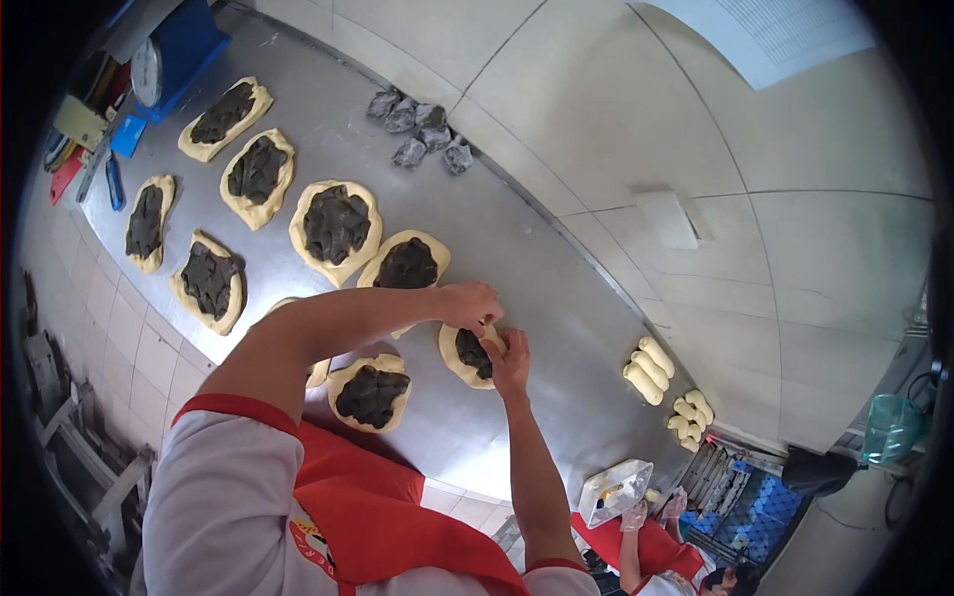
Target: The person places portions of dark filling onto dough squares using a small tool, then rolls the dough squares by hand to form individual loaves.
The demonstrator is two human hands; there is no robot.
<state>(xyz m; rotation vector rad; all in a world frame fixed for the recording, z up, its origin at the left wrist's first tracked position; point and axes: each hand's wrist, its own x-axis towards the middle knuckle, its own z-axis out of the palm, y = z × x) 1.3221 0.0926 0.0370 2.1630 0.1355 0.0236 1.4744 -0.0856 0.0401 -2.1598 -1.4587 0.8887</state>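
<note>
A flattened piece of pale yellow dough [450, 364] topped with dark filling [473, 353] lies on the steel table in front of me. Over its far edge is my left hand [467, 304], its fingertips pinched together; what is between them is too small to make out. My right hand [511, 364] grips the right rim of that dough, fingers bent and close to the left fingertips. Just left of my hands, partly behind my left forearm, lies another filled dough piece [428, 244]. A further one [372, 394] sits nearer to me.
Several filled dough pieces [338, 226] spread across the left of the steel table [556, 328]. Dark lumps [421, 127] rest by the tiled wall. Dough rolls [649, 371] lie far right. A co-worker's gloved hands [636, 515] are beside a white tray [611, 490]. A blue scale [189, 50] stands far left.
</note>
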